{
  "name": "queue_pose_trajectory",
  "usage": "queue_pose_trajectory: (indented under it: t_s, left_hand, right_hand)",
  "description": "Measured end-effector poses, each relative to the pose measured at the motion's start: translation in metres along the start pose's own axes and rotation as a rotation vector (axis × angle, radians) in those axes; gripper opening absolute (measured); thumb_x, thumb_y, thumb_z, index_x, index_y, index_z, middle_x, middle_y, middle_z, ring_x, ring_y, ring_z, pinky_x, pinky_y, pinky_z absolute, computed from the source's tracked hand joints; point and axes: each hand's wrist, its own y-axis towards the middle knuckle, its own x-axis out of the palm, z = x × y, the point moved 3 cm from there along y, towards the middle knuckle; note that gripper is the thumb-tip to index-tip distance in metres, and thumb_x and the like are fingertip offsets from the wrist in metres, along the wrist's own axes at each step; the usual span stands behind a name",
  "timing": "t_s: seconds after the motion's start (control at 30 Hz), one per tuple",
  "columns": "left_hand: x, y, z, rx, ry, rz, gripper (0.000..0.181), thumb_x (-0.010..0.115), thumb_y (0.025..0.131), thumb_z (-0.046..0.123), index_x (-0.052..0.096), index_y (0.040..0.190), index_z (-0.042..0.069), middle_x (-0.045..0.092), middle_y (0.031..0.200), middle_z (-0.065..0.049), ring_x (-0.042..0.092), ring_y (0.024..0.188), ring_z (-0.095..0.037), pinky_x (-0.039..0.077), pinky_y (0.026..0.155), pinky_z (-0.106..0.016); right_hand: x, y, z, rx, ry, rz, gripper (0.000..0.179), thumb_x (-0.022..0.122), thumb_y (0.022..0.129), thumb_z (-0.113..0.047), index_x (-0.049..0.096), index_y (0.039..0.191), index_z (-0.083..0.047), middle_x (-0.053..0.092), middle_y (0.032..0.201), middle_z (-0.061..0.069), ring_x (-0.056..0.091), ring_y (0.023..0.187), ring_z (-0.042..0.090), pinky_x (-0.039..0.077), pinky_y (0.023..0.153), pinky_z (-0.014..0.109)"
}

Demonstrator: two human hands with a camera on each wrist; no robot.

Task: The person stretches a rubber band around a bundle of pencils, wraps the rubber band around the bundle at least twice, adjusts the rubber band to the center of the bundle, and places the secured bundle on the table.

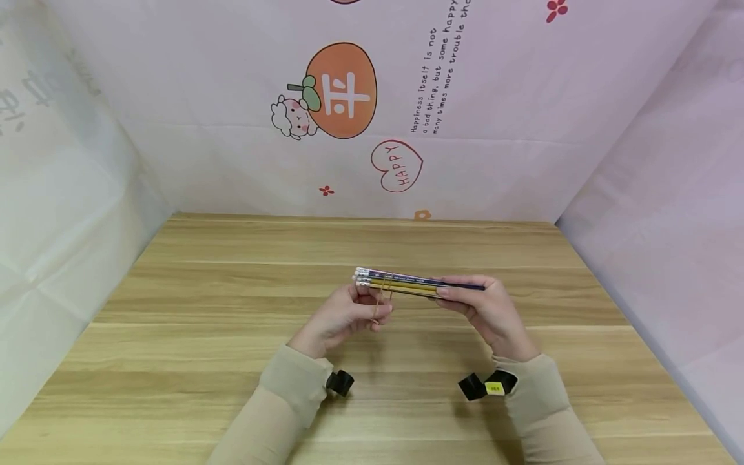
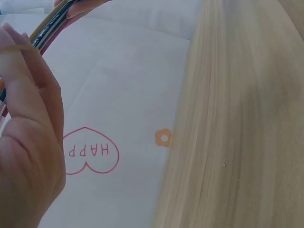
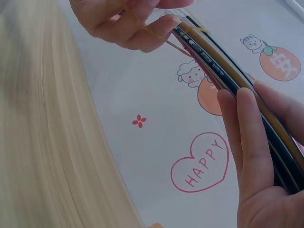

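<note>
A bundle of several pencils (image 1: 415,284), dark, yellow and red with white eraser ends, is held above the table by my right hand (image 1: 491,313). Its fingers and thumb grip the bundle toward the end away from the erasers, as the right wrist view shows along the dark and yellow barrels (image 3: 223,71). A thin tan rubber band (image 1: 379,310) goes around the pencils near the erasers. My left hand (image 1: 351,316) pinches the band and pulls it down toward me in a stretched loop. In the left wrist view the band (image 2: 19,48) crosses the left fingers.
The wooden table (image 1: 232,323) lies under both hands. A white printed cloth (image 1: 476,168) hangs at its back edge, with more cloth on the left (image 1: 64,213) and right sides. Each wrist wears a small black camera, one on the left (image 1: 341,383), one on the right (image 1: 473,387).
</note>
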Motion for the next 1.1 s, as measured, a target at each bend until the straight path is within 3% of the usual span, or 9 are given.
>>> queue_pose_trajectory:
  t_s: [0.1,0.23,0.4,0.7,0.83,0.93,1.0,1.1]
  left_hand:
    - [-0.001,0.000,-0.002,-0.002,0.012,-0.025,0.023,0.063,0.089,-0.008,0.069,0.081,0.012,0.072,0.090,-0.001,0.065,0.071,-0.010,0.055,0.064,-0.021]
    - [0.002,0.000,-0.004,0.013,0.080,-0.065,0.021,0.069,0.087,-0.005,0.076,0.082,0.014,0.073,0.092,-0.002,0.067,0.074,-0.011,0.058,0.071,-0.024]
    - [0.003,-0.002,-0.001,0.095,0.188,-0.109,0.023,0.074,0.082,-0.002,0.079,0.081,0.021,0.074,0.092,0.004,0.066,0.087,-0.010,0.057,0.080,-0.025]
    - [0.002,-0.005,0.003,0.233,0.251,-0.045,0.006,0.083,0.079,0.027,0.079,0.083,0.029,0.075,0.094,0.011,0.063,0.105,-0.009,0.051,0.094,-0.026]
    - [0.009,-0.003,0.001,0.326,0.209,0.004,0.026,0.082,0.076,0.042,0.080,0.091,0.021,0.074,0.095,0.011,0.064,0.103,-0.008,0.052,0.093,-0.025]
    - [0.016,-0.001,-0.002,0.423,0.157,0.020,0.035,0.079,0.077,0.044,0.080,0.101,0.018,0.072,0.096,0.011,0.065,0.097,-0.008,0.055,0.088,-0.025]
    - [0.020,0.001,-0.004,0.490,0.149,0.022,0.033,0.076,0.080,0.041,0.078,0.108,0.023,0.070,0.098,0.011,0.064,0.094,-0.007,0.055,0.084,-0.022]
    - [0.026,0.001,-0.005,0.575,0.156,0.023,0.033,0.073,0.084,0.037,0.071,0.116,0.043,0.065,0.102,0.013,0.061,0.090,-0.004,0.053,0.079,-0.018]
  right_hand:
    - [0.000,0.001,0.002,0.019,0.060,0.017,0.028,0.060,0.092,0.011,0.079,0.095,-0.008,0.076,0.100,0.009,0.075,0.088,0.019,0.059,0.079,0.026]
    - [0.001,0.003,0.005,0.030,0.142,0.011,0.030,0.056,0.093,0.013,0.079,0.096,-0.007,0.076,0.102,0.009,0.074,0.090,0.020,0.059,0.080,0.025]
    - [0.000,0.003,0.007,0.062,0.195,0.038,0.032,0.054,0.093,0.014,0.079,0.096,-0.006,0.075,0.102,0.011,0.074,0.090,0.022,0.059,0.081,0.024]
    - [0.000,0.005,0.012,0.165,0.323,0.140,0.029,0.054,0.094,0.012,0.077,0.093,-0.005,0.070,0.107,0.013,0.074,0.090,0.025,0.058,0.079,0.021]
    - [-0.001,0.007,0.016,0.186,0.370,0.159,0.026,0.054,0.095,0.010,0.076,0.095,-0.005,0.069,0.109,0.012,0.073,0.093,0.025,0.058,0.080,0.020]
    - [-0.003,0.008,0.020,0.203,0.401,0.173,0.024,0.054,0.096,0.009,0.074,0.096,-0.004,0.068,0.109,0.012,0.073,0.094,0.025,0.058,0.080,0.020]
    - [-0.003,0.008,0.022,0.210,0.409,0.181,0.023,0.054,0.096,0.008,0.073,0.097,-0.004,0.068,0.108,0.012,0.073,0.093,0.024,0.058,0.080,0.019]
    - [-0.003,0.008,0.022,0.209,0.408,0.183,0.020,0.055,0.097,0.006,0.072,0.100,-0.004,0.068,0.108,0.011,0.073,0.093,0.022,0.058,0.080,0.019]
